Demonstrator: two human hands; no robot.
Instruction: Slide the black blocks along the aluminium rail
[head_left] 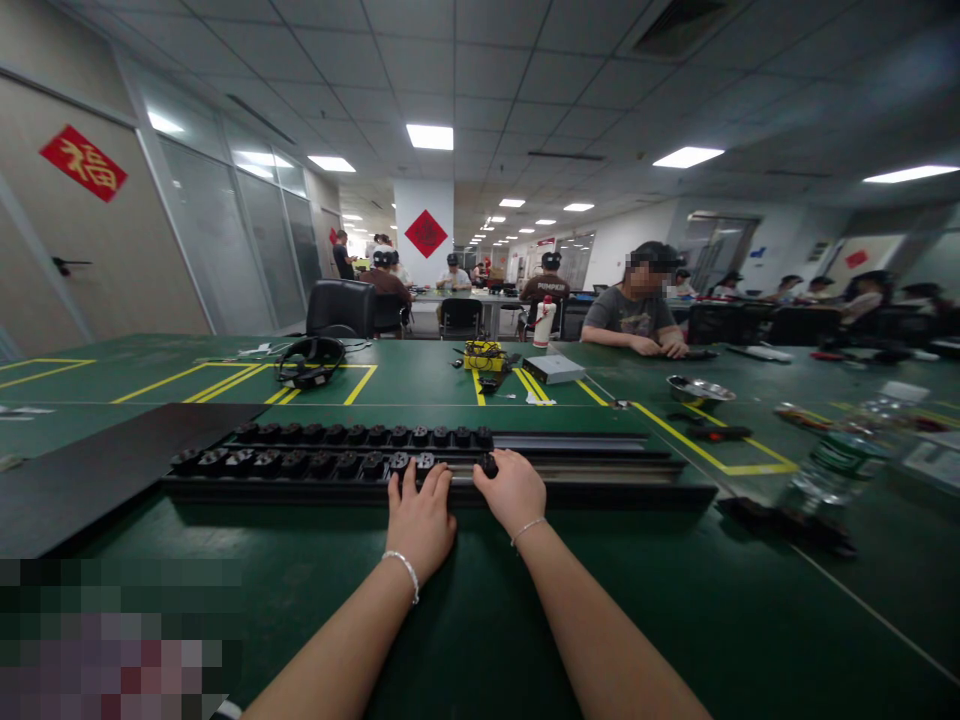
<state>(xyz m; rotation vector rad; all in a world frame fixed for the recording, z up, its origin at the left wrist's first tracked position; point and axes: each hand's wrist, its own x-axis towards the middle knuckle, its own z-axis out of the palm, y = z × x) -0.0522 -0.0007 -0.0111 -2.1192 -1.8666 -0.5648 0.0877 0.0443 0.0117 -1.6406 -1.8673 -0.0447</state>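
Two long black rails [585,492] lie side by side across the green table, each with several black socket modules [267,462] lined up in its left part. My left hand [421,515] rests at the front rail, fingers spread, its fingertips touching the last modules of that row. Between the thumb and fingers of my right hand [514,492] is a small black socket module [489,465], over the bare right part of the front rail. It stands a short gap away from the row. Whether it sits in the rail, I cannot tell.
A dark flat board [112,470] lies at the left. To the right stand a water bottle [844,450], a metal bowl [699,390] and a screwdriver-like tool [718,433]. Farther back are a headset [309,362], a yellow block [484,355] and a seated person [637,310].
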